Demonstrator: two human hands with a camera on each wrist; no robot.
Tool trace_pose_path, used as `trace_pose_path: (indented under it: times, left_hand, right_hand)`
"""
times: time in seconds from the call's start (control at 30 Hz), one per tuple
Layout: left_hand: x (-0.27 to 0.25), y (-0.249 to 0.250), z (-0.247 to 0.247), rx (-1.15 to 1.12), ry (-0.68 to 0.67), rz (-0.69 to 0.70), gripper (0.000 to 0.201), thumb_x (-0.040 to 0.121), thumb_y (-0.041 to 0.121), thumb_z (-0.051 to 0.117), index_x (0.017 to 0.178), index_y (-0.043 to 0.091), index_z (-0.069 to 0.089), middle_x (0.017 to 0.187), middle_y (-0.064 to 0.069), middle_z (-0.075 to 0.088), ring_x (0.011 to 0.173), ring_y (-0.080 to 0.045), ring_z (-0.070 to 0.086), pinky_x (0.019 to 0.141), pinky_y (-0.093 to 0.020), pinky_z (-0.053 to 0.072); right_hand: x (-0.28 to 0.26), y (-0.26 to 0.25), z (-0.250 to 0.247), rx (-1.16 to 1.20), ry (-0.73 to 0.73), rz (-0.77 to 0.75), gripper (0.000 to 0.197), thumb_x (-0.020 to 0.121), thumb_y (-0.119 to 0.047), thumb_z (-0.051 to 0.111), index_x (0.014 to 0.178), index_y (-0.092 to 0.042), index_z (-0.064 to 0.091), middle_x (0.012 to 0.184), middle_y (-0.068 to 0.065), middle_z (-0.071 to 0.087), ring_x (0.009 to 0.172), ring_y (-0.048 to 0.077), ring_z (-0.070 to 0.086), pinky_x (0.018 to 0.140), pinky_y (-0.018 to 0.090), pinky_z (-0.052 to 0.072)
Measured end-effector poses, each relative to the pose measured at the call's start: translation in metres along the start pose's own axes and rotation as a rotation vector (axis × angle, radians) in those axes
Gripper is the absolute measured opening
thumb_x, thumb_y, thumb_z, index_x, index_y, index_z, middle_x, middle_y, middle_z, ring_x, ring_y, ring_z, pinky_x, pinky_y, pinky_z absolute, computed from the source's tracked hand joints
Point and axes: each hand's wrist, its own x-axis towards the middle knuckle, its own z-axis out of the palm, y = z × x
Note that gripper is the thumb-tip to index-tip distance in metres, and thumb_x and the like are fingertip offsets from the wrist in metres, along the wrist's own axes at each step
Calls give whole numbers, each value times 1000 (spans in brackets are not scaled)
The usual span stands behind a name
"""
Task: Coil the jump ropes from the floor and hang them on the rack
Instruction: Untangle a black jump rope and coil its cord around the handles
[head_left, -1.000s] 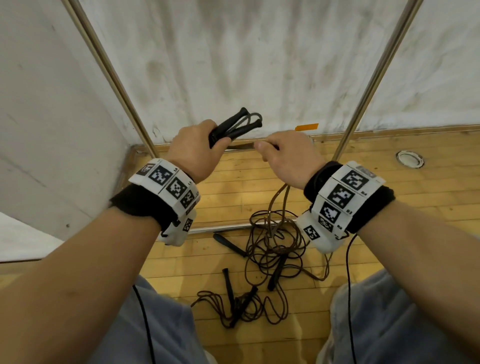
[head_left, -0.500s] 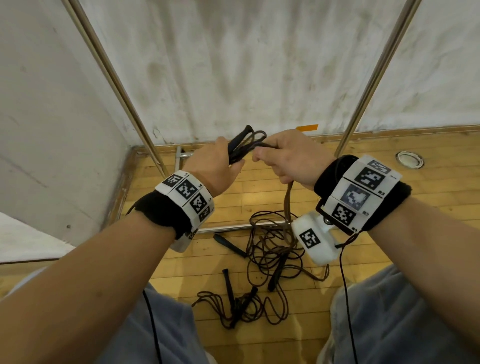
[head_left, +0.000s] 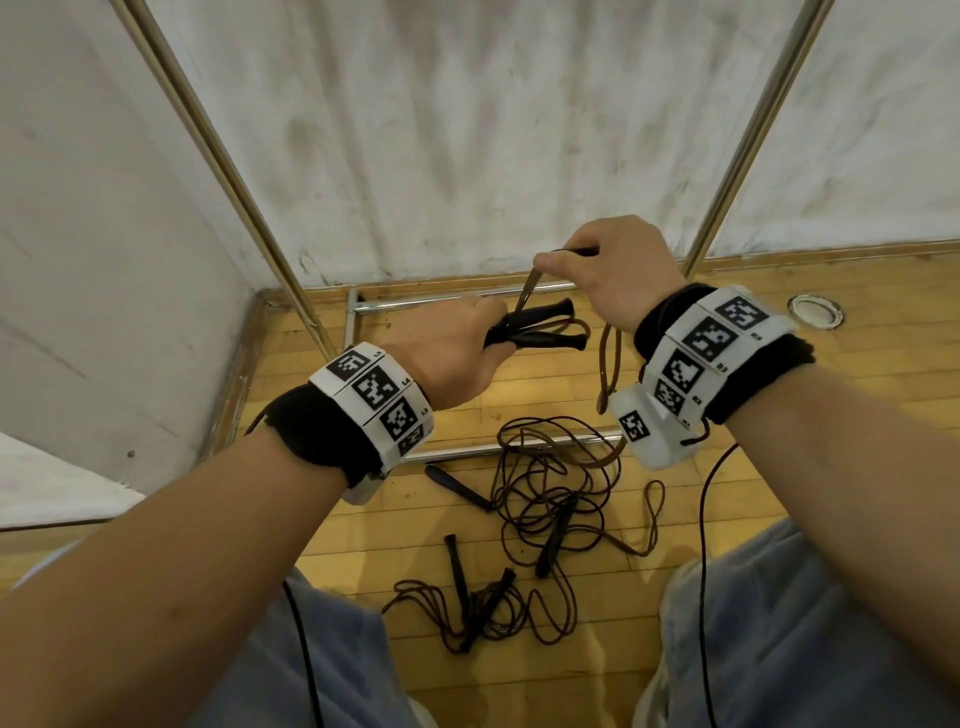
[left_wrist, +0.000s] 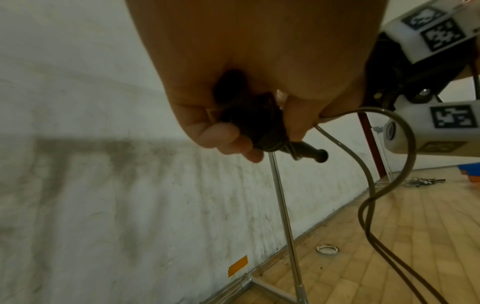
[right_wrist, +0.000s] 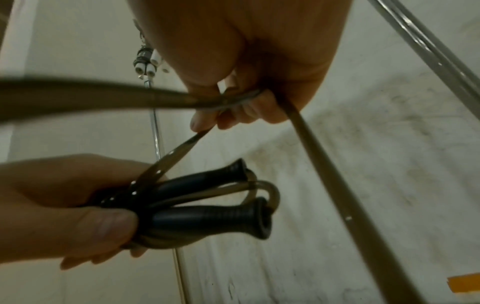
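My left hand (head_left: 457, 348) grips two black jump rope handles (head_left: 545, 327) side by side, with brown cord wound round them near my thumb (right_wrist: 103, 224). The handle ends (right_wrist: 233, 218) stick out to the right. My right hand (head_left: 613, 270), just above and right of the left, pinches the brown cord (head_left: 527, 291) between curled fingers (right_wrist: 233, 115); the cord runs taut down to the handles, and a doubled length (head_left: 610, 364) hangs below my right wrist. More jump ropes (head_left: 550, 499) lie tangled on the wooden floor below. The rack's metal uprights (head_left: 228, 166) rise on both sides.
The rack's base bars (head_left: 452, 299) lie on the floor against a grey-white wall (head_left: 467, 130). A second rope bundle with black handles (head_left: 467, 592) lies between my knees. A round metal floor fitting (head_left: 814, 310) sits at the right. An orange tape strip (left_wrist: 237, 265) marks the wall base.
My left hand has dropped lower with the handles, now pointing right. My right hand has risen above it, drawing the cord up and over the handles in a winding turn.
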Motion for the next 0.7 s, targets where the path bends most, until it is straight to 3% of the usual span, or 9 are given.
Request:
trace_pose_path:
  times: [0.07,0.17,0.27,0.33,0.4,0.47,0.57,0.63,0.7]
  left_hand:
    - [-1,0,-6,-36,11,29,20,94,39,50,102,21,54,83,10,51,74,-15,50,55,-25,32]
    - [-4,1,-14,-100,34,64,19,93,37,53,99,20,59,79,6,56,75,-17,54,60,-28,36]
    - [-10,5,-24,-211,83,112,18,92,32,56,89,15,62,70,6,55,69,-18,54,58,-26,37]
    - [-15,11,-32,-342,118,123,20,90,31,57,87,13,65,65,5,56,63,-15,54,56,-24,40]
    - [-19,16,-40,-449,159,96,26,86,34,53,86,11,65,61,6,54,56,-11,52,52,-22,39]
    - [-20,19,-45,-507,204,54,26,84,35,51,82,12,62,60,3,54,55,-14,52,53,-26,39]
    - [-20,22,-51,-601,312,-22,28,82,34,51,81,9,62,67,-11,62,60,-24,55,58,-40,46]
    - [-17,22,-52,-666,374,-117,32,81,36,51,85,6,61,70,-15,64,60,-26,56,60,-46,49]
    - [-14,20,-52,-720,410,-207,30,80,36,51,82,8,59,70,-14,64,59,-25,54,61,-47,49]
  right_hand:
    - [2,2,-2,77,-25,16,35,83,-47,62,76,-13,67,62,-4,52,57,9,47,54,24,36]
    - [3,4,-5,179,-99,39,32,83,-49,62,75,-19,68,61,-5,53,56,13,54,57,28,43]
    - [3,6,-8,279,-136,53,31,84,-49,61,69,-22,67,50,-7,44,47,9,43,54,25,39]
    - [3,7,-10,359,-164,54,37,85,-47,60,70,-15,65,54,-3,43,48,10,41,53,24,38]
    - [2,6,-10,427,-234,49,39,88,-43,59,68,-10,59,60,6,52,54,14,51,56,25,42]
    - [0,4,-6,533,-288,86,31,92,-31,56,69,-10,57,69,13,61,63,17,61,60,27,50]
    - [-8,-4,9,635,-362,135,27,97,-22,45,73,-18,57,53,-7,50,47,8,40,44,20,37]
    - [-15,-10,20,659,-428,128,38,98,-32,40,64,-19,49,52,-8,41,46,9,30,45,23,29]
    - [-21,-19,29,667,-426,132,44,98,-42,35,61,-19,45,53,-6,37,45,11,28,46,25,28]
